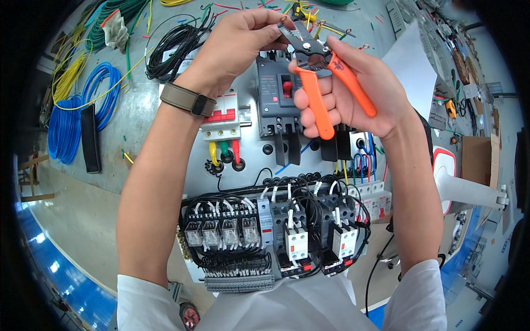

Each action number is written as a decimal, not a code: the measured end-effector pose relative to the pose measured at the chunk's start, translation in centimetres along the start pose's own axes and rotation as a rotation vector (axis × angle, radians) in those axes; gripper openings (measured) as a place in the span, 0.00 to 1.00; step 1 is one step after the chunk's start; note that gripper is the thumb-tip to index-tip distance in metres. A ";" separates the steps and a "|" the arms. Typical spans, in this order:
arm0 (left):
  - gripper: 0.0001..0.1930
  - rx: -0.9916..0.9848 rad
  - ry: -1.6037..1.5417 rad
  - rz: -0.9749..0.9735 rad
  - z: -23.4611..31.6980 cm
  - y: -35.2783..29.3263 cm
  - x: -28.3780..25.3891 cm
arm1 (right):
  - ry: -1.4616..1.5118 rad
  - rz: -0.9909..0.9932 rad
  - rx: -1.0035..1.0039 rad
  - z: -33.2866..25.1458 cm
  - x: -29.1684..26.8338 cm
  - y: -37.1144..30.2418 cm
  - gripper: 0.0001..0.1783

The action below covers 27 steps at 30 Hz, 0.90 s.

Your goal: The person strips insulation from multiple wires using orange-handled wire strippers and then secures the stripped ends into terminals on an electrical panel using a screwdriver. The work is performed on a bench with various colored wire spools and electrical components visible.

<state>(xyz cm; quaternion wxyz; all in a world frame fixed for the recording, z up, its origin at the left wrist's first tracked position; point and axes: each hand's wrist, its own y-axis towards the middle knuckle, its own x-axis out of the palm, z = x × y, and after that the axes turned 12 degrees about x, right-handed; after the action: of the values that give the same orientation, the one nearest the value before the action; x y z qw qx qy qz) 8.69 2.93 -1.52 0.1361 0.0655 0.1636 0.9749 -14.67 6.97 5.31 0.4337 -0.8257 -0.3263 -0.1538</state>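
My right hand [367,91] is closed round the orange handles of a wire stripper [316,99], whose dark jaws point up and left. The handles are spread and a spring shows between them. At the jaw tips my left hand [248,41] pinches a thin wire [283,19]; only its small copper-coloured end shows above the fingertips. Below the tool is a large grey circuit breaker [274,91] with a red toggle. A white breaker [222,118] with red levers stands under my left wrist, with yellow, green and red wires at its lower terminals.
Relays [221,233], contactors [296,243] and a grey terminal strip [240,282] fill the panel's near part. Coils of black wire [176,49] and blue wire [66,127] lie on the left. Behind the tool is a screwdriver [298,10]; white paper [411,69] lies right.
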 end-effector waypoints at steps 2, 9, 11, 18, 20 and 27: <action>0.13 -0.018 0.022 0.008 0.2 0.0 0.0 | -0.044 -0.009 -0.018 -0.1 0.1 0.2 0.40; 0.13 -0.016 0.000 0.002 0.0 0.1 -0.1 | 0.021 0.006 -0.047 -0.2 1.1 0.6 0.38; 0.14 -0.027 0.005 0.006 0.1 0.1 0.1 | -0.019 0.045 -0.064 -0.1 1.3 0.6 0.37; 0.14 -0.021 -0.072 0.015 -0.2 0.2 -0.2 | 0.013 0.102 -0.084 0.3 2.0 0.9 0.36; 0.14 -0.016 -0.044 0.001 0.0 0.2 -0.1 | 0.036 0.027 -0.085 0.4 1.2 0.8 0.35; 0.09 -0.131 -0.127 0.001 0.9 0.3 0.0 | -0.038 0.121 -0.096 0.4 2.0 0.8 0.37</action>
<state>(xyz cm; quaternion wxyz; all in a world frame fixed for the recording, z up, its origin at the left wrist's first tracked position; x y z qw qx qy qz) 8.76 2.97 -0.57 0.1495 0.1184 0.0906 0.9775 -12.69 7.82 5.66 0.3960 -0.8665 -0.2762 -0.1271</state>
